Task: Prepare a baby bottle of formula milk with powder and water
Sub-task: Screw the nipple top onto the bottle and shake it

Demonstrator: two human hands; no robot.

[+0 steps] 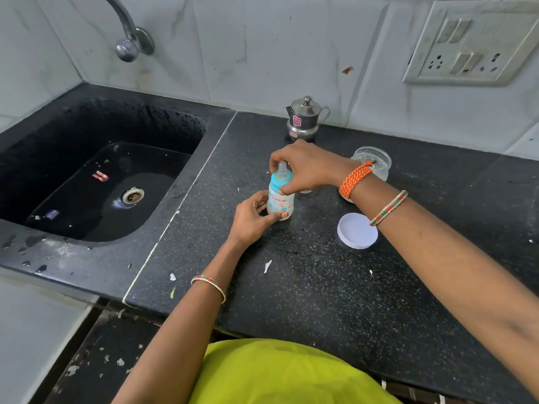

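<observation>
A small baby bottle (280,199) with a blue collar and a clear teat stands upright on the black granite counter (335,287). Milky white liquid fills its lower part. My left hand (253,220) grips the bottle's base, thumb across the front. My right hand (306,167) comes from above and holds the blue collar, its fingers curled round the teat end. A clear plastic jar (374,160) stands open behind my right wrist. Its white round lid (356,231) lies flat on the counter under my right forearm.
A small steel pot with a lid (304,119) stands against the tiled wall behind the bottle. A black sink (96,176) with a tap (128,39) lies to the left. A switch and socket panel (472,45) hangs on the wall at the right. Small white scraps dot the counter.
</observation>
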